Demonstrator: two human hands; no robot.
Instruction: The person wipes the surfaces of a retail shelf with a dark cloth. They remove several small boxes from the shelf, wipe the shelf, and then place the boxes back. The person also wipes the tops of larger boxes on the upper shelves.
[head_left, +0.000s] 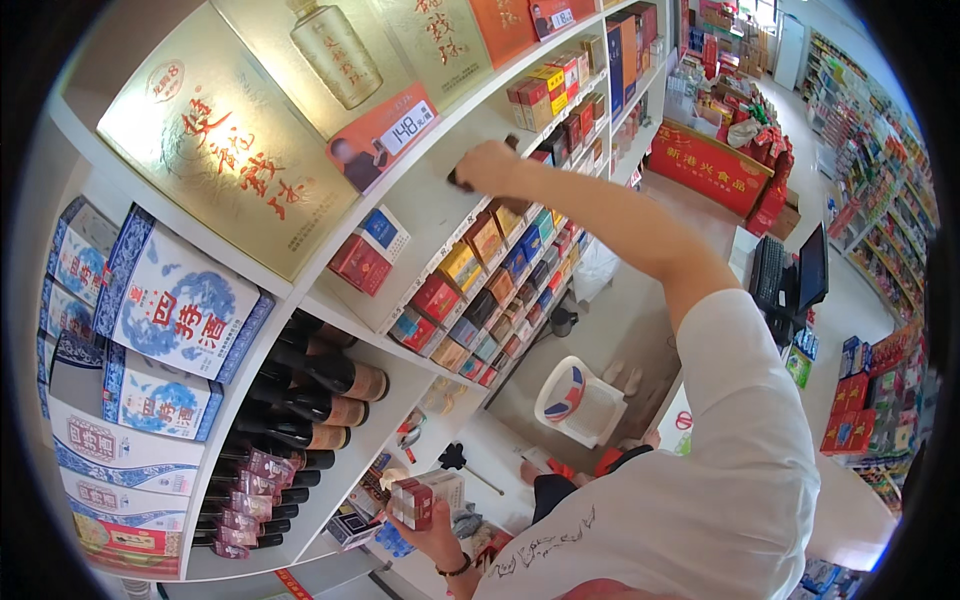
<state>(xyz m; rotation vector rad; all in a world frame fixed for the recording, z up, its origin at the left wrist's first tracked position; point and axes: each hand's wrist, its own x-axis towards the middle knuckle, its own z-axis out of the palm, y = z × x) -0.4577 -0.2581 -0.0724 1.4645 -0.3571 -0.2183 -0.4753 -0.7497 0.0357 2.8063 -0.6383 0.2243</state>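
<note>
My right hand (491, 169) reaches out over a white shelf board (427, 169), its fingers closed around a dark object (511, 141) that shows at both sides of the fist; most of it is hidden. Left of this hand, a red pack (360, 264) and a blue-and-white pack (386, 229) stand together on the board. Below its front edge run tiered rows of cigarette packs (457, 266). Lower down, my left hand (441, 541), with a dark beaded bracelet at the wrist, grips a bundle of small red-and-white boxes (414, 504).
Large gold liquor boxes (232, 157) fill the upper shelf; blue-and-white boxes (180, 315) stack at left. Dark bottles (330, 382) lie in a cubby. A white plastic chair (581, 405) stands on the floor behind the shelves. A monitor (812, 266) and keyboard (766, 270) sit right.
</note>
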